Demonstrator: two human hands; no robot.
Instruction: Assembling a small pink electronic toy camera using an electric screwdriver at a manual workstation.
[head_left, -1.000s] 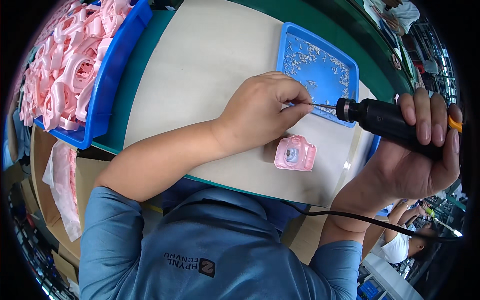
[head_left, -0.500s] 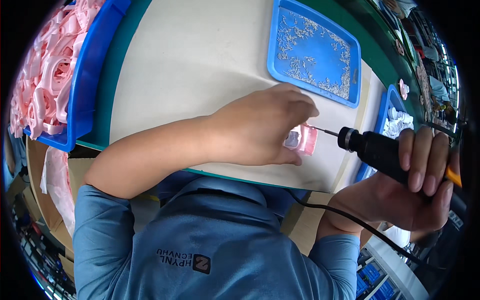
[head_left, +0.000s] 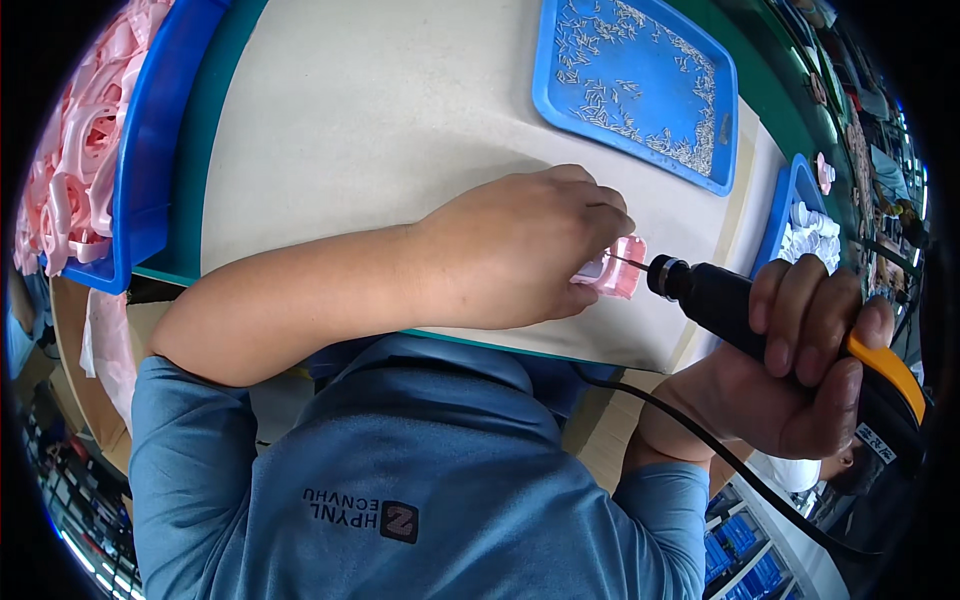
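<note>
My left hand (head_left: 535, 250) is closed around a pink plastic part (head_left: 628, 270) on the pale work mat, its fingers hiding much of it. In my right hand (head_left: 815, 350) is a black electric screwdriver (head_left: 715, 305) with an orange lever, gripped round its body. The tool lies nearly level and its thin bit points left, reaching the pink part beside my left fingertips. Whether a screw sits at the tip I cannot make out. A black cord (head_left: 700, 435) curves below my right wrist.
A blue tray (head_left: 545, 75) of small screws lies at the far right of the mat (head_left: 330, 110). Pink plastic parts (head_left: 85, 150) fill a blue bin (head_left: 150, 150) at left. Another blue bin (head_left: 775, 225) at right holds white parts (head_left: 810, 238).
The screwdriver has come left, and its bit now reaches further into the pink part. My left hand keeps its hold. The whole view has shifted slightly.
</note>
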